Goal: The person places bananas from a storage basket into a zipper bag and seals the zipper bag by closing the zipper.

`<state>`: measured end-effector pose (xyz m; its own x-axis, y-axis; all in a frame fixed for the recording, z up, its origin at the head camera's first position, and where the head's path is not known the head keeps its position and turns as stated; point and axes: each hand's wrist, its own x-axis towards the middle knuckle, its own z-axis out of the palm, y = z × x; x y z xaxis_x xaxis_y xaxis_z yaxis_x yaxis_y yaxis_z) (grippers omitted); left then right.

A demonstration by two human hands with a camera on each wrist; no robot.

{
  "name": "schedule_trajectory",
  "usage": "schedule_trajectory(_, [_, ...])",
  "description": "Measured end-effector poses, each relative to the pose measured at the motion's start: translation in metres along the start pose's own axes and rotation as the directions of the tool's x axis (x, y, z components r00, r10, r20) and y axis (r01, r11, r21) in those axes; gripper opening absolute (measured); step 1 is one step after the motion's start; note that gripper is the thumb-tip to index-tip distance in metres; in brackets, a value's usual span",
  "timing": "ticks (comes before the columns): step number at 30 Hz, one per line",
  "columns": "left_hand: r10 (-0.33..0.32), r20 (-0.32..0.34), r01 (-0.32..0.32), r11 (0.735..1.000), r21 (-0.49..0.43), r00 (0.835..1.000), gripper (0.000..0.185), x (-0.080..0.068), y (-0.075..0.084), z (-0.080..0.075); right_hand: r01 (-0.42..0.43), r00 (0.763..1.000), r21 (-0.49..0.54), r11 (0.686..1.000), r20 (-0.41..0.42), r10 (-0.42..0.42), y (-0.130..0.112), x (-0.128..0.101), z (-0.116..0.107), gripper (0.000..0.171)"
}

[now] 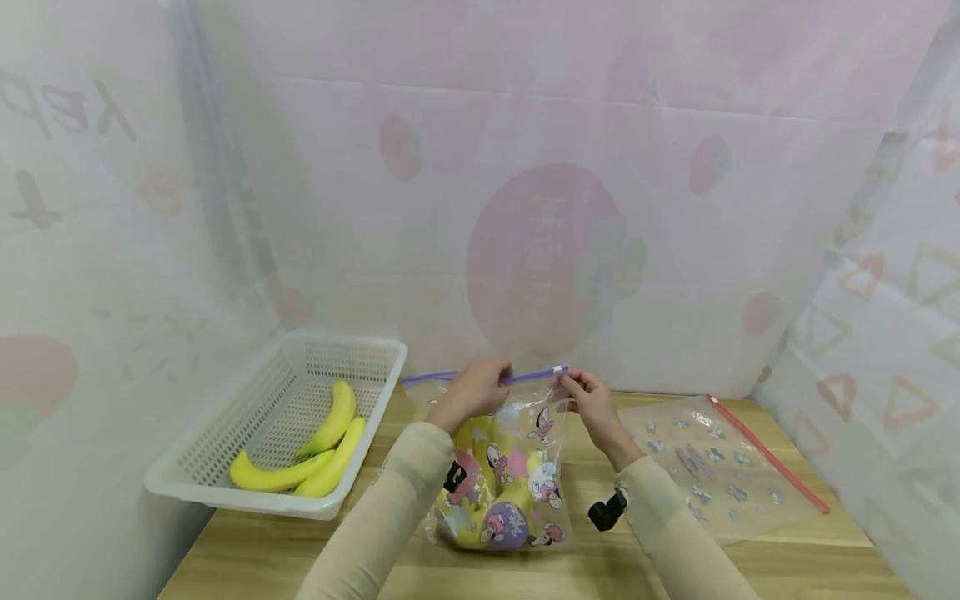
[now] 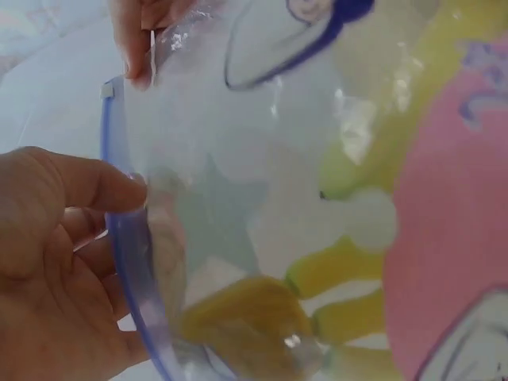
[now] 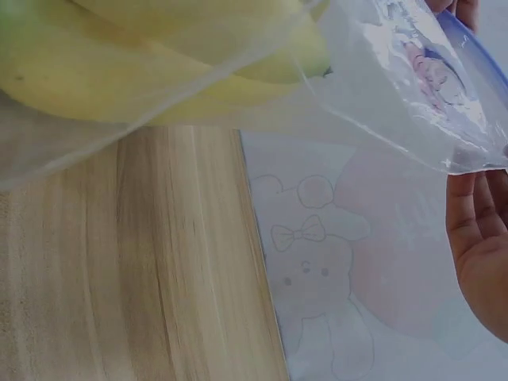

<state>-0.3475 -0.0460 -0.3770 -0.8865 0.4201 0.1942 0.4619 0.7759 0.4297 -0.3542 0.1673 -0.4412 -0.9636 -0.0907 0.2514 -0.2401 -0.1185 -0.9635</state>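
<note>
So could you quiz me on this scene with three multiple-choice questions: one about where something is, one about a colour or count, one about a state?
1. Where does the white basket sit?
A. To the left of the held cartoon bag
B. On top of the flat bag
C. Behind the person's arms, out of sight

2. What colour is the zip strip on the flat bag lying on the table?
A. Green
B. Red
C. Black

3. How is the cartoon bag held?
A. Lying flat, untouched
B. Upright, both hands at its top strip
C. Hanging from one hand only

Answers: 1 A, the basket with loose bananas stands left of the bag. 2 B, a red strip runs along its right edge. 3 B, the left hand and right hand pinch the purple strip.
</note>
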Motion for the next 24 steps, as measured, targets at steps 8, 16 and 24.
schedule_trajectory(8, [0.095,-0.02,-0.096,0.993,-0.075,0.995,0.013,0.004,0.01,0.004,0.019,1.0,0.006,1.0,0.012,-0.019,0.002,0.002,0.002,0.014])
schedule_trajectory(16, [0.059,-0.047,-0.064,0.992,-0.106,0.997,0.008,0.008,0.02,0.011,0.002,1.0,-0.011,1.0,0.022,-0.002,0.001,0.001,0.0,0.015])
schedule_trajectory(24, [0.08,-0.121,-0.098,0.983,-0.157,0.989,0.008,0.015,0.033,0.022,-0.003,1.0,-0.044,0.999,0.025,0.004,0.0,-0.002,-0.002,0.024])
